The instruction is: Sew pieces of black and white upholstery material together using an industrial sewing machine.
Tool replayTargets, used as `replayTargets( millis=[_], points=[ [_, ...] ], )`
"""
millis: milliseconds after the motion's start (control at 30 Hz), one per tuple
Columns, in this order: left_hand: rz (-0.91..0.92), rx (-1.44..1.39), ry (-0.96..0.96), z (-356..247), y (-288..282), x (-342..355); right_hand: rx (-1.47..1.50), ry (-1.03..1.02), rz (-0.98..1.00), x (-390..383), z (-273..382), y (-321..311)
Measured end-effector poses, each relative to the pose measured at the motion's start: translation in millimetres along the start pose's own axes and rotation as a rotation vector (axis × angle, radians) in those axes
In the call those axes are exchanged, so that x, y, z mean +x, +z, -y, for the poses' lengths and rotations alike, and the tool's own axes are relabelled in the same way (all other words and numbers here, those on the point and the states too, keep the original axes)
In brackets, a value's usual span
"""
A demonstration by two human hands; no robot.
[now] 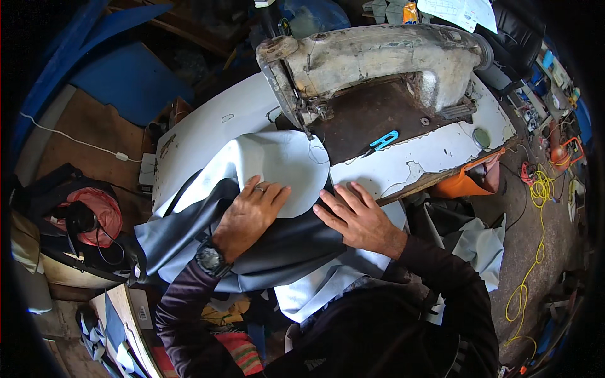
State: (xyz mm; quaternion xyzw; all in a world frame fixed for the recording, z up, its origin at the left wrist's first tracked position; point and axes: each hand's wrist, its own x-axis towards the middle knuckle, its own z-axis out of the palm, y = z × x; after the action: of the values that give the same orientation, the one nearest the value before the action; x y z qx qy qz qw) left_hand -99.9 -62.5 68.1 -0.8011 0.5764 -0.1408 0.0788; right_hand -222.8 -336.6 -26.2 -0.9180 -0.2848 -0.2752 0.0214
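An old, worn sewing machine (384, 53) stands on a chipped white tabletop (205, 110). A light grey piece of material (265, 151) with a rounded edge lies below its needle area, over dark grey material (290, 246). My left hand (249, 217) rests on the light piece with fingers apart, a watch at the wrist. My right hand (356, 220) is spread by the rounded edge, its fingers on the material and the table's edge area. Cyan thread snips (384, 140) lie right of the needle, near a small round tin (481, 138).
An orange pouch (466, 179) hangs at the table's right edge, above draped grey material (479, 252). A yellow cord (539, 208) trails on the cluttered floor at right. At left are a dark bag (82, 223), a blue board (126, 82) and a wooden box (120, 327).
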Motion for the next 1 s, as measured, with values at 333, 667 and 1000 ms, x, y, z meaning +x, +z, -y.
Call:
replayTargets(
  millis=[333, 667, 1000],
  points=[
    [-0.226, -0.622, -0.122, 38, 31, 28, 0.189, -0.187, 0.078, 7, 0, -17],
    [-0.082, -0.445, 0.018, 36, 31, 34, 0.278, -0.149, 0.219, 21, -2, -44],
    [-0.055, -0.444, -0.018, 35, 30, 36, 0.273, -0.152, 0.225, 21, -7, -45]
  ],
)
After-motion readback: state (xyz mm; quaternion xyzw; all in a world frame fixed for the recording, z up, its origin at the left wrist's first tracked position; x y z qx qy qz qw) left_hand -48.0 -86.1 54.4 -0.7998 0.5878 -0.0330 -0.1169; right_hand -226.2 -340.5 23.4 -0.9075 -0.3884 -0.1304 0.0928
